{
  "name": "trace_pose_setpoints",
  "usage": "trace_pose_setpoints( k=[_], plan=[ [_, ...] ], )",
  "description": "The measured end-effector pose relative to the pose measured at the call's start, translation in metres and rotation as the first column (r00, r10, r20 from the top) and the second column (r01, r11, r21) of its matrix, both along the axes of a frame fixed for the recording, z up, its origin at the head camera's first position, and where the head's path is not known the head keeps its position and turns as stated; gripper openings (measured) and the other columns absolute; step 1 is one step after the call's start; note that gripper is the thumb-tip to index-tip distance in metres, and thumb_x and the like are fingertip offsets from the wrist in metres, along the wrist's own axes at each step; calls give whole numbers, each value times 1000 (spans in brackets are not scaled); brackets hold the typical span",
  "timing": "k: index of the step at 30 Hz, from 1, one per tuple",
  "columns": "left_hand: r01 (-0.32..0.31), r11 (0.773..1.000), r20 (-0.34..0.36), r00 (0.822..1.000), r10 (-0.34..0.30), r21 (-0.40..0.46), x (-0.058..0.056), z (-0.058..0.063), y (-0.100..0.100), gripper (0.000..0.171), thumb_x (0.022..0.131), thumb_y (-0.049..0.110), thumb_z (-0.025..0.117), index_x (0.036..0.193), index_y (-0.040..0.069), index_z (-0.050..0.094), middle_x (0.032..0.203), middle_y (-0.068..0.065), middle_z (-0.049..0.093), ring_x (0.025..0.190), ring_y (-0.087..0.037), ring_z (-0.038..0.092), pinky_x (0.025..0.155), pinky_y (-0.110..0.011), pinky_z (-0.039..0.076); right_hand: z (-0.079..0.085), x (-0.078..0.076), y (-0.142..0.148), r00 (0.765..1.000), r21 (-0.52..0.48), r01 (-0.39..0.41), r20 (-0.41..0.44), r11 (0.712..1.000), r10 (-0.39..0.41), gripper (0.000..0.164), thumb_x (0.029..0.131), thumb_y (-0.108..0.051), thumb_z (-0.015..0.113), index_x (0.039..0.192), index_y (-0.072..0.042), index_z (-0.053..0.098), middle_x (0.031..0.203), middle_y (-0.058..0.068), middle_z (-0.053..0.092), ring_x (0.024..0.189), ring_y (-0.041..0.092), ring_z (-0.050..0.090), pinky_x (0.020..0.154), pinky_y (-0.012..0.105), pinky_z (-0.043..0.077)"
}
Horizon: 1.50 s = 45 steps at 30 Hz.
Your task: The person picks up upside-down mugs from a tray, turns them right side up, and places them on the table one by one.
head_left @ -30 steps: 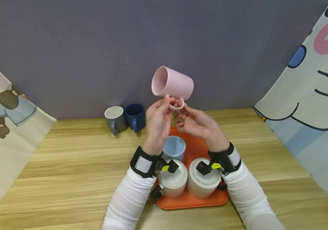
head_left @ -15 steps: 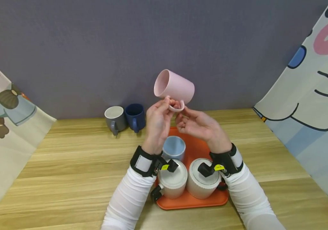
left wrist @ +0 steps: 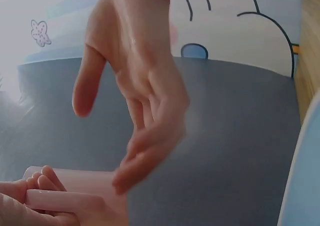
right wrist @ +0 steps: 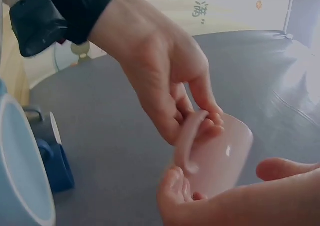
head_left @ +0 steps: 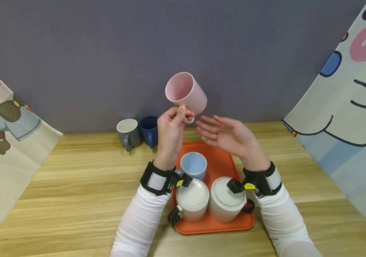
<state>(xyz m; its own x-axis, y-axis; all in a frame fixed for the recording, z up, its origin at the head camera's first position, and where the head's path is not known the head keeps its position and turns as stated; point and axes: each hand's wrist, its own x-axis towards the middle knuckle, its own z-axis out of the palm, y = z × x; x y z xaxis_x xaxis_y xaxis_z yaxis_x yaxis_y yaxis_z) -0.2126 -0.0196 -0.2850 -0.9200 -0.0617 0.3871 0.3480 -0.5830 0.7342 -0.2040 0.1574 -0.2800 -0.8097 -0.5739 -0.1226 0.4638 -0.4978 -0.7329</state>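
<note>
Pink mug [head_left: 197, 98]: held aloft beyond the orange tray [head_left: 219, 160], tilted, facing left and nearward with its mouth.
Left hand [head_left: 171, 134]: pinching the handle [right wrist: 187, 141] of the pink mug, with fingers through the loop.
Right hand [head_left: 231, 137]: spread, nearly straight in the fingers, gripping nothing, just beside the mug (touching or not, cannot tell).
Handling of the mug: seemingly at the stage of angling in mid-air on a one-handed grip.
Next move with the mug: would call for a firm pinch on the handle; for any setting down, levelling first and choosing a bare patch.
Mugs: four in all; one pink, in the air; one light-blue mug [head_left: 194, 164], on the tray; one grey mug [head_left: 130, 134] and one navy mug [head_left: 149, 130], side by side on the table [head_left: 90, 178] near the wall [head_left: 106, 71].
Pale flat-topped cups [head_left: 192, 198]: two, at the tray's near end (lidded, by the look of it).
Tray: one, bearing three vessels.
Hands: two.
</note>
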Motion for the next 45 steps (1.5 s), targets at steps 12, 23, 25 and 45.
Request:
trace_pose_setpoints(
  k=[12, 23, 25, 45],
  plan=[
    [-59, 997, -29, 998, 57, -54, -1, 1, -16, 25, 94, 2, 55, 69, 2, 61, 68, -5, 61, 70, -19, 58, 71, -26, 48, 6, 6, 16, 918, 260, 238, -375, 936, -129, 34, 102, -24, 41, 133, -11, 45, 129, 1, 52, 123, 20, 45, 97, 37, 30],
    [-75, 994, 0, 997, 75, -80, -1, 0, -25, 24, 94, 3, 55, 70, 2, 59, 65, -3, 59, 67, -18, 56, 69, -27, 46, 2, 11, 22, 790, 453, 520, -578, 724, -205, 41, 101, -29, 43, 135, -5, 43, 119, -6, 55, 128, 30, 41, 107, 44, 25],
    [-76, 993, 6, 997, 77, -90, 0, -1, -26, 24, 94, 3, 55, 70, 2, 59, 65, -3, 60, 67, -19, 56, 70, -28, 46, 0, 11, 24, 772, 478, 550, -603, 685, -199, 44, 102, -31, 42, 136, -5, 42, 123, -2, 54, 129, 30, 42, 109, 46, 26],
    [-127, 965, 29, 990, 137, -228, -8, -19, -41, 23, 94, 5, 57, 71, 2, 58, 66, -1, 64, 67, -16, 61, 68, -27, 48, -40, -3, 41, 604, 572, 765, -797, 296, -19, 47, 100, -31, 47, 132, 2, 45, 135, 22, 48, 124, 38, 45, 104, 53, 36]
  ],
)
